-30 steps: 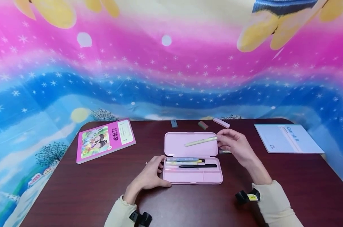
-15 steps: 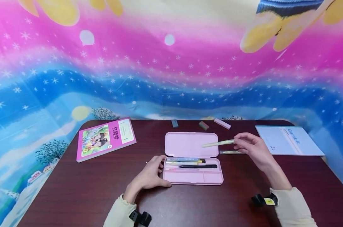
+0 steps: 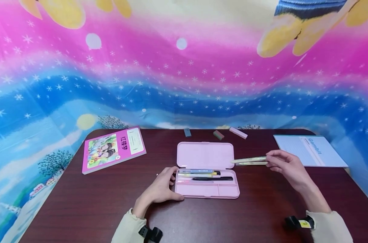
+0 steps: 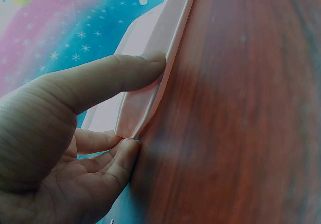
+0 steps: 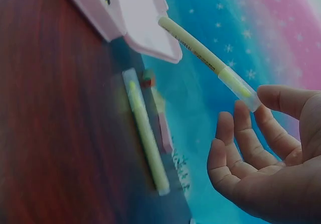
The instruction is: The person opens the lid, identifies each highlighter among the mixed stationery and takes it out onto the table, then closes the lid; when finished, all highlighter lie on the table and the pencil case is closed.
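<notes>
A pink pencil case point(image 3: 196, 192) lies with its lid up in the head view, a black pen point(image 3: 212, 178) and several other pens in its rear compartment. My left hand point(image 3: 161, 187) grips its left end, the thumb point(image 4: 145, 71) on the front edge and the fingers at the side. Right of the case, my right hand point(image 3: 288, 167) pinches a pale yellow highlighter point(image 5: 195, 48) by its capped end between thumb and fingertips. A second highlighter point(image 5: 146, 133) of the same kind lies on the table beneath; the held one overlaps it in the head view.
Behind the case sit a grey-blue eraser point(image 3: 187, 132), a brown and green eraser point(image 3: 218, 135) and a long pink block point(image 3: 238, 132). A pink book point(image 3: 101, 152) lies at the left, a light blue notebook point(image 3: 302, 152) at the right. A patterned cloth point(image 3: 177, 74) hangs behind the table.
My right hand has carried the highlighter right and down, from over the case's lid to just above the highlighter on the table. The left hand keeps its place on the case.
</notes>
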The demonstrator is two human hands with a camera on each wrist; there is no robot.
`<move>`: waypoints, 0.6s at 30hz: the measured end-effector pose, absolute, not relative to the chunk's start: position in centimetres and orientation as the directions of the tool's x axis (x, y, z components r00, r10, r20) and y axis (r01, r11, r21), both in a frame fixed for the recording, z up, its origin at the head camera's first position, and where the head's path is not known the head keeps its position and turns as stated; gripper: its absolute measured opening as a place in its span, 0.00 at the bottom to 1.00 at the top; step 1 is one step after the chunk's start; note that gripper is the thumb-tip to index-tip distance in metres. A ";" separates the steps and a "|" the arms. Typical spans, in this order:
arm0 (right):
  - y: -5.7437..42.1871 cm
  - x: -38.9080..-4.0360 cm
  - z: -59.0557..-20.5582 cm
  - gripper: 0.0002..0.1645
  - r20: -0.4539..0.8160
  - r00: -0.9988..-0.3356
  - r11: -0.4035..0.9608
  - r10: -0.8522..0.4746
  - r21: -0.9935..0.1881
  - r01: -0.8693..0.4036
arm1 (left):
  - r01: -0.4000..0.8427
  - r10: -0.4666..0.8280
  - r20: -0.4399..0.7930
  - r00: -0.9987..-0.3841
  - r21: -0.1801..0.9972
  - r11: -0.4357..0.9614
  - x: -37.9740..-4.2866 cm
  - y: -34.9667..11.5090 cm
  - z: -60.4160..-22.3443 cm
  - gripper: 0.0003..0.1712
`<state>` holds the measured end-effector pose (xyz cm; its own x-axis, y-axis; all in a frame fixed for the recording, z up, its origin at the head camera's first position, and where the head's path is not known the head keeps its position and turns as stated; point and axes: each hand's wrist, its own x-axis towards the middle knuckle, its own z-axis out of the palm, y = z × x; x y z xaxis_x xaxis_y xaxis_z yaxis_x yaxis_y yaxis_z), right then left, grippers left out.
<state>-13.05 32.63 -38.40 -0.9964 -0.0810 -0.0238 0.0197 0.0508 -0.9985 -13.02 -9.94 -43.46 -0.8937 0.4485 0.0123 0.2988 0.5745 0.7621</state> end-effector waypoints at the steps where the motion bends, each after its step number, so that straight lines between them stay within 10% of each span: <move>1: 32.9 -12.9 -38.6 0.07 -0.029 -0.996 0.050 -0.080 -0.998 0.025 | 0.298 0.450 0.010 -0.893 0.762 0.574 -13.0 -10.0 -43.5 0.50; 18: 35.5 -12.1 -41.5 0.09 -0.140 -0.990 0.096 -0.024 -0.986 0.137 | 0.295 0.450 0.011 -0.893 0.770 0.566 -12.9 -10.0 -43.5 0.51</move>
<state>-12.15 35.49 -41.50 -0.9899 -0.0238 -0.1397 0.1369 0.0957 -0.9860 -12.95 -9.95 -43.45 -0.8929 0.4501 0.0114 0.2952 0.5662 0.7696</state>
